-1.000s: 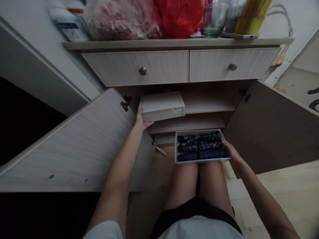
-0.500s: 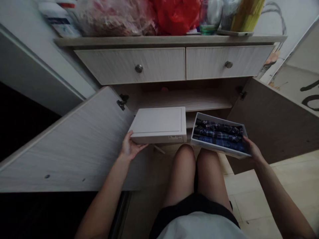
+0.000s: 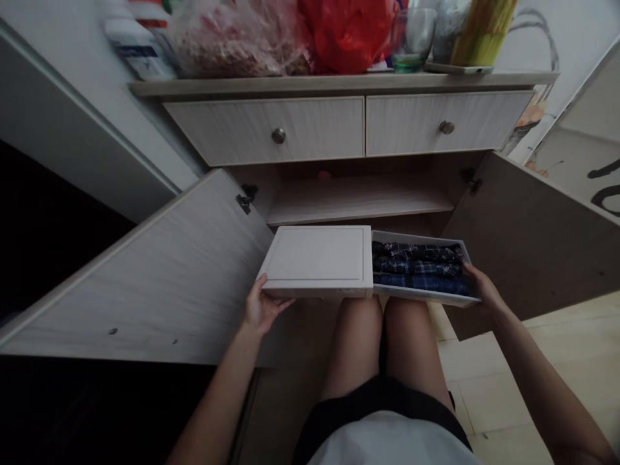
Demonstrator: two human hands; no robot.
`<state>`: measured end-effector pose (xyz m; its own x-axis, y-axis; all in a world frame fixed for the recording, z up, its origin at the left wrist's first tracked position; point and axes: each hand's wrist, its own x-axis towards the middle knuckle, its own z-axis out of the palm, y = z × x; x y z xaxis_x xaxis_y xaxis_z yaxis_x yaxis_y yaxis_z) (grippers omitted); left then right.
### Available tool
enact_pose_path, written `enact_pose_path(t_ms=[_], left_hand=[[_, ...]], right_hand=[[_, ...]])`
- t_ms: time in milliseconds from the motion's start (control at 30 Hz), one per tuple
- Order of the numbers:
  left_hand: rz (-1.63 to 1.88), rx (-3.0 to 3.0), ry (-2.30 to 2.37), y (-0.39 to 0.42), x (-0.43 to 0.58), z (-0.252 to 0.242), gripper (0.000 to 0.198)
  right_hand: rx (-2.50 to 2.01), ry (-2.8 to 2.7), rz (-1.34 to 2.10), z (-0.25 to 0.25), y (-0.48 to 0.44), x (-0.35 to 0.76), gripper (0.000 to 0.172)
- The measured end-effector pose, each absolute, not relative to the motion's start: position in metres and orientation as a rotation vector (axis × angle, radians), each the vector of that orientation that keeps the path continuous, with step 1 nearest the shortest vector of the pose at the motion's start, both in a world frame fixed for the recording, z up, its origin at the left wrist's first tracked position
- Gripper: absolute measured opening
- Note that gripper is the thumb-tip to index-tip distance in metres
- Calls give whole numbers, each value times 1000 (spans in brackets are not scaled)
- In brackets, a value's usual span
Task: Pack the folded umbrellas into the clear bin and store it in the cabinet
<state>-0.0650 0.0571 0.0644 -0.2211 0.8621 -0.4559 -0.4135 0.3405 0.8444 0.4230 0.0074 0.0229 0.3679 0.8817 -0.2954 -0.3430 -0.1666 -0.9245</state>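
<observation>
My left hand (image 3: 263,311) grips the near left corner of a white storage box casing (image 3: 317,255), thumb on top and fingers below. At its right end, a translucent white drawer (image 3: 431,299) meets the casing, its left end at or just inside the opening. My right hand (image 3: 485,290) is closed on the drawer's right end. Inside the drawer lie three rolled plaid bundles (image 3: 419,268), dark and blue, which look like folded umbrellas. Both box parts are held above my knees, in front of the cabinet.
The cabinet's left door (image 3: 145,278) and right door (image 3: 533,245) stand swung out on either side. Behind the box is an inner shelf (image 3: 358,197). On the cabinet top are a white bottle (image 3: 138,51), a red plastic bag (image 3: 346,35) and a glass (image 3: 411,42).
The gap between casing and drawer has closed; the drawer is now lined up with the casing's right end. Both sit slightly lower in view, and the camera has shifted a little.
</observation>
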Motion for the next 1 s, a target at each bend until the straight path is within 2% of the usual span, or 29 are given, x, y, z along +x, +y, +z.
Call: enact_pose_path(t_ms=[467, 767, 1000], left_hand=[[1212, 402, 1270, 35, -12, 49, 51], [1193, 343, 1261, 26, 22, 36, 50], [1202, 335, 1225, 22, 35, 35, 46]], right_hand=[[-1272, -615, 1308, 12, 37, 390, 33], [-1296, -692, 1240, 6, 46, 356, 40], [-1332, -847, 1149, 5, 48, 341, 57]])
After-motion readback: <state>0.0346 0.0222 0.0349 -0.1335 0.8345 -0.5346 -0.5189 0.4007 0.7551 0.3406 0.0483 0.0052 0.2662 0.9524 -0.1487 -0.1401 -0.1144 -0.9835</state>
